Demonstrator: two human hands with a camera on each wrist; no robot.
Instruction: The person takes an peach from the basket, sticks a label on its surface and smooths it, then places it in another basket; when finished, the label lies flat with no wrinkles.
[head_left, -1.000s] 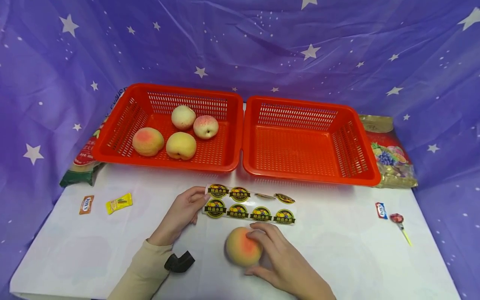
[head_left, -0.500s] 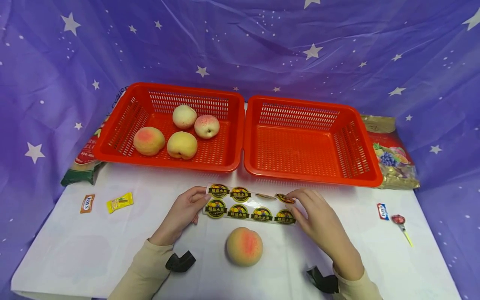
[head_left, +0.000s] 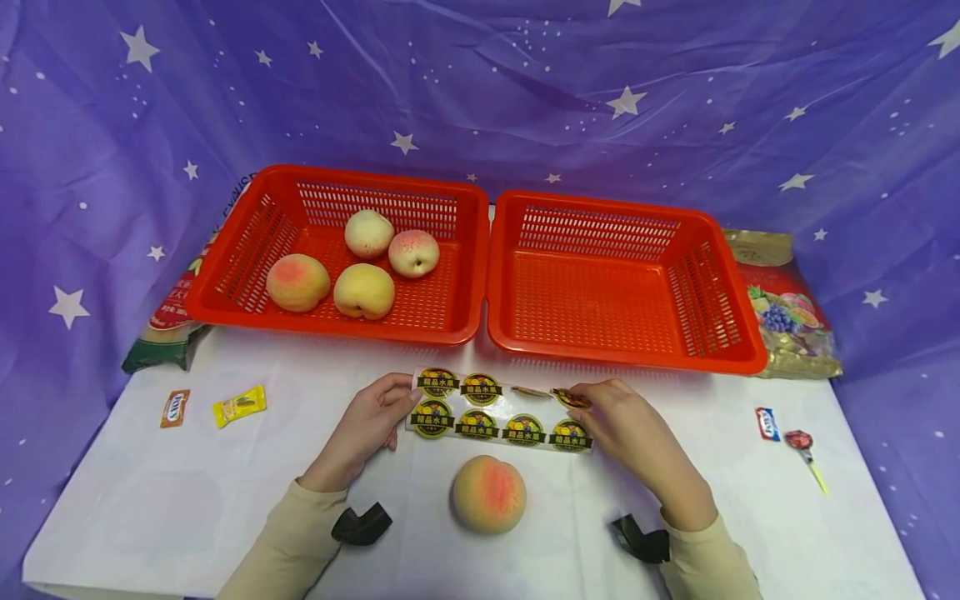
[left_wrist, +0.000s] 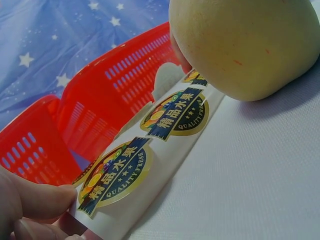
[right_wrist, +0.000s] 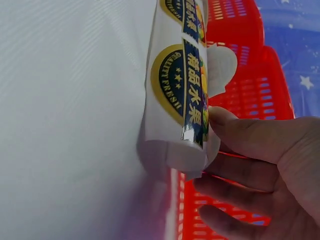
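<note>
A sheet of round fruit stickers [head_left: 480,425], black and gold with fruit pictures, lies across the middle of the white table. At its left end my left hand [head_left: 375,425] pinches the edge between thumb and fingers, seen also in the left wrist view. My right hand [head_left: 626,425] pinches the right end at the upper right sticker [head_left: 570,398]; in the right wrist view the thumb [right_wrist: 227,117] presses the sheet's edge, with fingers behind. One upper-row sticker [head_left: 531,392] stands partly lifted and curled. Just in front of the sheet sits a peach [head_left: 489,495], touched by neither hand.
Behind the sheet stand two red baskets. Several peaches lie in the left basket [head_left: 337,329]; the right basket [head_left: 626,358] holds none. Bagged goods [head_left: 795,317] flank them. Small candies [head_left: 240,406] lie at left, a lollipop [head_left: 799,442] at right.
My right hand has let go of the peach and moved up and right to the sticker sheet's right end, where its fingers have closed in. The left hand has stayed put.
</note>
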